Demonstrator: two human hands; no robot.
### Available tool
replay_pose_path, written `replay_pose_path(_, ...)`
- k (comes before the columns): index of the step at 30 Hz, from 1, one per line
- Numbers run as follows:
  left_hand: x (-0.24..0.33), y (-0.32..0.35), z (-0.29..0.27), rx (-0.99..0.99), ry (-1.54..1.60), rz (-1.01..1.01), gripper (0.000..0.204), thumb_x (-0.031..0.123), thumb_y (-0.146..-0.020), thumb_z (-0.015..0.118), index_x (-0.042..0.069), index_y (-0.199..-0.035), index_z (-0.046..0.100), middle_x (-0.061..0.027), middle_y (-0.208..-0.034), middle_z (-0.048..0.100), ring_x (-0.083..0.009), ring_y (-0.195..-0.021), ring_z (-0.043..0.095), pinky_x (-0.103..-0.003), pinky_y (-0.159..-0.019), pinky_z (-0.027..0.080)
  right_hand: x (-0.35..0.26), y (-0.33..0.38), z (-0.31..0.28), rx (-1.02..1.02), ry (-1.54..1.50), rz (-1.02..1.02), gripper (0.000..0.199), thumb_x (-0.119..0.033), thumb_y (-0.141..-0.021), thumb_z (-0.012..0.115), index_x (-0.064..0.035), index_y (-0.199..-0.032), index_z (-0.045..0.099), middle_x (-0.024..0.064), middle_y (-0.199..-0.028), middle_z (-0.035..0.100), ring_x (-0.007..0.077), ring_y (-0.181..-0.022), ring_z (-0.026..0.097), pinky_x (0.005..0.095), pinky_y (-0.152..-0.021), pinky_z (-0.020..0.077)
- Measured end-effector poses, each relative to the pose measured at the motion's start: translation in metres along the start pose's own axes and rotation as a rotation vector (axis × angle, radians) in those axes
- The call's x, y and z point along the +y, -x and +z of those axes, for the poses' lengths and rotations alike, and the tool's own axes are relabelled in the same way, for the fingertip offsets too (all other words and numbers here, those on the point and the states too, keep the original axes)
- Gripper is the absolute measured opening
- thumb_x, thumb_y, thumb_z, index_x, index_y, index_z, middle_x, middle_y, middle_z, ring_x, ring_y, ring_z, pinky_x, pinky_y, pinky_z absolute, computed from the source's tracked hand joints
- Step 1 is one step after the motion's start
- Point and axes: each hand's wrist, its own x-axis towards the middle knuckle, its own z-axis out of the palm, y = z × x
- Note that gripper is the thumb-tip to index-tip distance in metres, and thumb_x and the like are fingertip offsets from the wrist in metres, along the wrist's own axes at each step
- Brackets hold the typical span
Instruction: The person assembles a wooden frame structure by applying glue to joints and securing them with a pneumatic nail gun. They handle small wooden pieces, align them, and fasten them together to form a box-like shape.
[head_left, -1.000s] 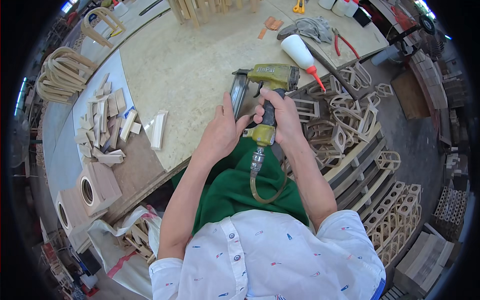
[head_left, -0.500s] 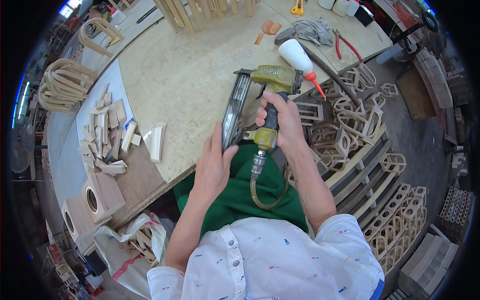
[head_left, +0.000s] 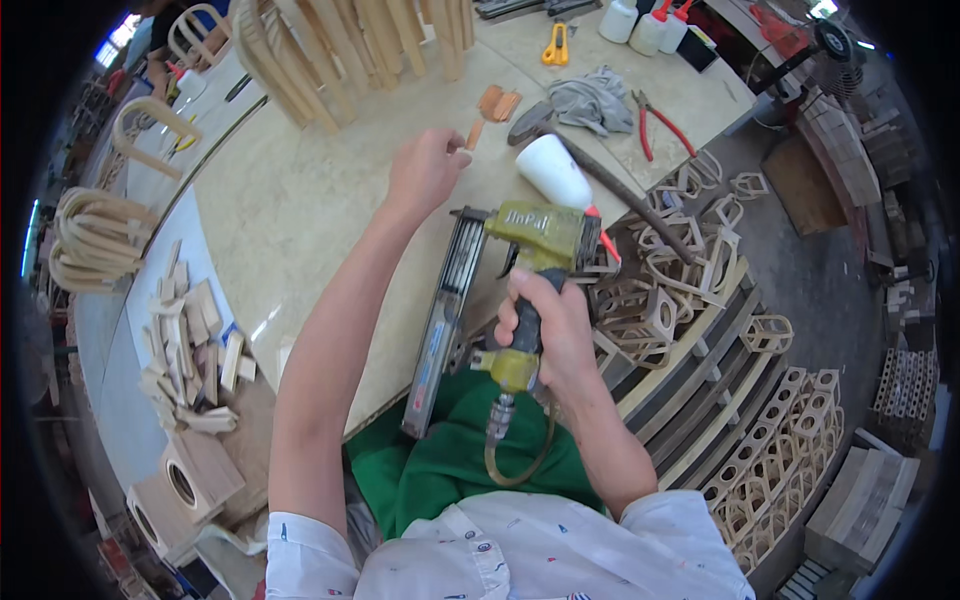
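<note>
My right hand (head_left: 547, 333) grips the handle of a yellow-green pneumatic nail gun (head_left: 532, 240) held over the near edge of the pale worktable (head_left: 300, 210). Its long metal magazine (head_left: 443, 320) hangs open toward me, and an air hose (head_left: 515, 450) loops below the handle. My left hand (head_left: 425, 170) is stretched out over the table with fingers curled, close to small orange strips (head_left: 495, 105); whether it holds anything is hidden. A white glue bottle with a red tip (head_left: 560, 175) lies just beyond the gun.
Red pliers (head_left: 660, 125), a grey rag (head_left: 590, 100), a yellow tool (head_left: 557, 45) and white bottles (head_left: 640, 25) lie at the far right. Stacked wooden lattice pieces (head_left: 720, 340) fill the right. Small wood blocks (head_left: 190, 350) sit at left, a bent-wood frame (head_left: 330, 50) at the back.
My left hand has left the nail gun's magazine and reached forward across the table toward the orange strips. The gun stays in my right hand, its magazine now slid open.
</note>
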Motion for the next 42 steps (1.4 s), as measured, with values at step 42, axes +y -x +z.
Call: replay_pose_path(42, 0.001, 0.08, -0.085, -0.248, 0.473, -0.353, 0.029, 0.01, -0.079, 0.066, 0.0, -0.106, 0.066, -0.0039, -0.087, 0.068, -0.0088, -0.076, 0.059, -0.023, -0.07, 0.046, 0.015, 0.002, -0.001, -0.003, -0.081, -0.018, 0.017, -0.012, -0.088, 0.063, -0.0028, -0.083, 0.049, 0.0049, -0.067, 0.05, 0.0133, -0.052, 0.053, 0.0295, -0.044, 0.0455)
